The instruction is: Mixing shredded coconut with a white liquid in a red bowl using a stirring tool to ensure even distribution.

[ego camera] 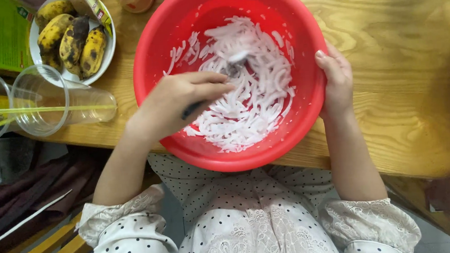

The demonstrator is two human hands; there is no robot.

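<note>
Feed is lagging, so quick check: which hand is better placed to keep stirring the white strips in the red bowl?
Probably the left hand: it grips a dark-handled utensil in the white strips. The right hand clasps the red bowl rim.

Red bowl (153, 53), white strips (248, 88), yellow bananas (71, 39) (black-spotted), polka-dot blouse (241, 219)
</note>
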